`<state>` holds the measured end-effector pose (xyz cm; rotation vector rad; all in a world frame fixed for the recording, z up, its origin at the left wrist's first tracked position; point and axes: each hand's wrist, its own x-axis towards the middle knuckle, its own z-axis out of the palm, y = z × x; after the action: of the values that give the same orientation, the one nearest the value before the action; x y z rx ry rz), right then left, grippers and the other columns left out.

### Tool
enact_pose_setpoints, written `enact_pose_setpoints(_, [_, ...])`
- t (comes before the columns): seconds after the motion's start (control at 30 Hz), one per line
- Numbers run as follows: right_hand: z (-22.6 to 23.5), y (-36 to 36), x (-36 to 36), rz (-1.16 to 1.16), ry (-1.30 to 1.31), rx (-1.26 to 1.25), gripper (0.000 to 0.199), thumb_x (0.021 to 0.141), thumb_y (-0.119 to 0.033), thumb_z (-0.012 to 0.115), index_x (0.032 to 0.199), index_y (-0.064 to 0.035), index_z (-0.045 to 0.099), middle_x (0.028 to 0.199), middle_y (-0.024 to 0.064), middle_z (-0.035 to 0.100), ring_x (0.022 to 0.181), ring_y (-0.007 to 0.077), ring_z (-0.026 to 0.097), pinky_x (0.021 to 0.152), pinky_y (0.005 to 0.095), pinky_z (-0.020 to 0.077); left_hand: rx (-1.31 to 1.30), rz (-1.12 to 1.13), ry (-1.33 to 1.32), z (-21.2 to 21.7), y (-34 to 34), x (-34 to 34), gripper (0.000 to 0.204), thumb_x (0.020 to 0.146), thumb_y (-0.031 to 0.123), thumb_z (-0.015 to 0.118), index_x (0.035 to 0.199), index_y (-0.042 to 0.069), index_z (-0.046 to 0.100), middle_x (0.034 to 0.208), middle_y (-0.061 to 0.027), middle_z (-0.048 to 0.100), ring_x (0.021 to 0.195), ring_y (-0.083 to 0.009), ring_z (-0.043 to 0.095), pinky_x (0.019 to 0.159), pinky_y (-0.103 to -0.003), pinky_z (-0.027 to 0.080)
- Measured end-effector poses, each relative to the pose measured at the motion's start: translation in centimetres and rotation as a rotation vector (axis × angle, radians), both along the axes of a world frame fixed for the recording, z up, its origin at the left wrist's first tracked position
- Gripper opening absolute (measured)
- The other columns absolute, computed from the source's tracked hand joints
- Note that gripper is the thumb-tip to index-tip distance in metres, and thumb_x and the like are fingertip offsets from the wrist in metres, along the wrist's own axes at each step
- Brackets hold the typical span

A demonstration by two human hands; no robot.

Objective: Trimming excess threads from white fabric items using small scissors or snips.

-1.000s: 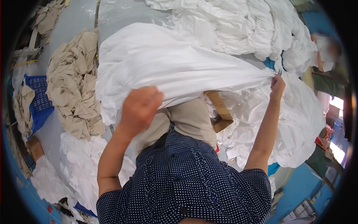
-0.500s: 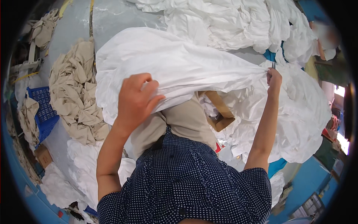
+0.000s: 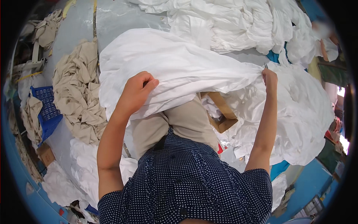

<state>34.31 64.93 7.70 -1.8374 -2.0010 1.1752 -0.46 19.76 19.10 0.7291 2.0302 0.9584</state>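
Note:
A large white cloth (image 3: 149, 52) is spread over my lap and stretched from left to right. My left hand (image 3: 138, 91) is closed in a pinch on its near part, thumb against the curled fingers. At the right, the cloth gathers to a narrow end inside my closed right hand (image 3: 270, 79). The slim, pointed metal tips of a small tool (image 3: 265, 65) stick up out of that same hand. Its handle is hidden by the fingers, so its exact kind does not show.
Beige fabric (image 3: 76, 89) lies heaped at my left, beside a blue plastic basket (image 3: 46, 106). White cloth piles (image 3: 238, 22) fill the far side and the right (image 3: 298, 112). An opened cardboard box (image 3: 227, 121) stands by my right leg. Part of another person (image 3: 325, 50) shows at the far right.
My left hand has gone from loosely spread fingers above the cloth to a closed pinch on it. My right hand has shifted slightly left with the cloth end.

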Motion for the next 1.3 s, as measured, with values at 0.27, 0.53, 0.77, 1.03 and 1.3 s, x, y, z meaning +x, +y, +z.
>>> enact_pose_setpoints(0.27, [2.5, -8.2, -6.2, 0.161, 0.071, 0.376, 0.015, 0.090, -0.016, 0.068, 0.095, -0.0019, 0.071, 0.073, 0.0028, 0.064, 0.063, 0.0110, 0.056, 0.063, 0.0275, 0.0455, -0.046, -0.049, 0.213, -0.6, -0.2, 0.0, 0.023, 0.096, 0.019, 0.061, 0.090, -0.004, 0.064, 0.086, -0.0157, 0.063, 0.080, -0.0332, 0.061, 0.074, -0.041, 0.047])
enact_pose_setpoints(0.53, [9.7, -27.8, -15.6, 0.561, 0.652, -0.085, 0.018, 0.083, 0.006, 0.069, 0.100, -0.0011, 0.070, 0.092, 0.0024, 0.069, 0.078, 0.0085, 0.060, 0.070, 0.0230, 0.0485, 0.041, -0.073, -0.082, 0.2, -0.5, -0.1, 0.024, 0.103, 0.019, 0.058, 0.088, 0.000, 0.059, 0.075, 0.0009, 0.044, 0.073, -0.0097, 0.040, 0.065, -0.027, 0.038])
enact_pose_setpoints(0.77, [7.2, -28.3, -15.5, 0.193, 0.599, -0.174, 0.014, 0.089, 0.002, 0.067, 0.101, -0.0040, 0.072, 0.085, -0.0021, 0.066, 0.062, 0.0009, 0.045, 0.056, 0.0207, 0.0379, 0.073, -0.182, 0.094, 1.0, -0.8, 0.3, 0.014, 0.095, 0.010, 0.066, 0.086, 0.001, 0.060, 0.083, 0.0006, 0.048, 0.074, -0.0088, 0.042, 0.066, -0.026, 0.038])
enact_pose_setpoints(1.03, [-2.5, -23.1, -11.6, 0.344, 0.461, -0.164, 0.018, 0.088, -0.002, 0.070, 0.106, -0.0010, 0.072, 0.087, -0.0008, 0.068, 0.065, 0.0034, 0.047, 0.061, 0.0237, 0.0420, 0.213, -0.024, -0.111, 1.0, -0.4, -0.1, 0.010, 0.090, 0.006, 0.068, 0.084, -0.001, 0.062, 0.093, -0.0022, 0.055, 0.081, -0.0125, 0.049, 0.072, -0.027, 0.041])
enact_pose_setpoints(1.3, [1.7, -17.8, -8.8, 0.311, 0.623, -0.361, 0.010, 0.096, -0.016, 0.067, 0.094, -0.0070, 0.069, 0.071, -0.0107, 0.046, 0.059, 0.0009, 0.033, 0.053, 0.0210, 0.0238, 0.202, 0.013, -0.227, -0.8, -0.7, -1.2, 0.011, 0.096, 0.010, 0.065, 0.088, 0.002, 0.061, 0.085, 0.0048, 0.052, 0.077, -0.0064, 0.042, 0.070, -0.022, 0.037])
